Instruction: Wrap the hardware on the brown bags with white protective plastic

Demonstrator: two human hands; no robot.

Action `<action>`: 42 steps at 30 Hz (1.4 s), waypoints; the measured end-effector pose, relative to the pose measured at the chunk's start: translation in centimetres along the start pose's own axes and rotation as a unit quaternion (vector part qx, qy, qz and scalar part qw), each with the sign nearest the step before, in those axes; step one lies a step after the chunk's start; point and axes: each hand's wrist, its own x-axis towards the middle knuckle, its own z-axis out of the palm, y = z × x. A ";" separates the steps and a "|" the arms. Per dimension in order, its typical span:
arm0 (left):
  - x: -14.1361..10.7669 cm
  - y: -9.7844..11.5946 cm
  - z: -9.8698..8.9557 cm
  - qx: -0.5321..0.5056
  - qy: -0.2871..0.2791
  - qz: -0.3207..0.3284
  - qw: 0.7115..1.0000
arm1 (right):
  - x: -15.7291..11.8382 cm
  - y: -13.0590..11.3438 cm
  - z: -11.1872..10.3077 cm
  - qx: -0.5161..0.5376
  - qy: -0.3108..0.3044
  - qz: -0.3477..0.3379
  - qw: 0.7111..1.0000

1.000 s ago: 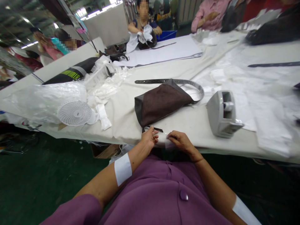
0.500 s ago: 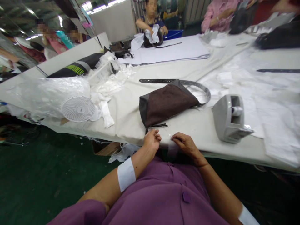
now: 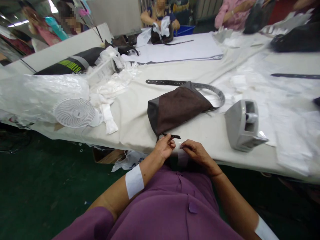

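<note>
Left hand (image 3: pixel 163 147) pinches a dark strip (image 3: pixel 172 136) at the table edge

The left hand's thumb and fingers are closed on the dark strip, which sticks out to 3 o'clock from the hand and lies just beside the lower corner of a brown bag (image 3: pixel 177 111). The right hand (image 3: pixel 197 155) sits close by at 3 o'clock, fingers curled, next to a white strip (image 3: pixel 183 159) hanging over the edge of the table (image 3: pixel 132 125). Its fingertips are at or very near that strip, but whether they grip it I cannot tell.

The brown bag lies flat at 12 o'clock from the hands, with a long grey strap (image 3: pixel 185 83) curving from its far side. At 3 o'clock stands a grey dispenser (image 3: pixel 240 125) holding a small roll, and loose white sheets (image 3: pixel 287 130) spread beyond it. At 10 o'clock a white fan (image 3: pixel 75 112) lies against a clear plastic bag (image 3: pixel 37 96). Farther off at 12 o'clock, a co-worker's hands (image 3: pixel 160 25) hold a dark bag wrapped in white paper (image 3: pixel 160 35). A pink sleeve (image 3: pixel 231 13) shows at 1 o'clock.
</note>
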 end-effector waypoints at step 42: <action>-0.6 1.0 -3.5 0.285 -0.062 0.128 0.948 | 6.2 -4.0 0.9 -0.135 -0.060 0.035 0.988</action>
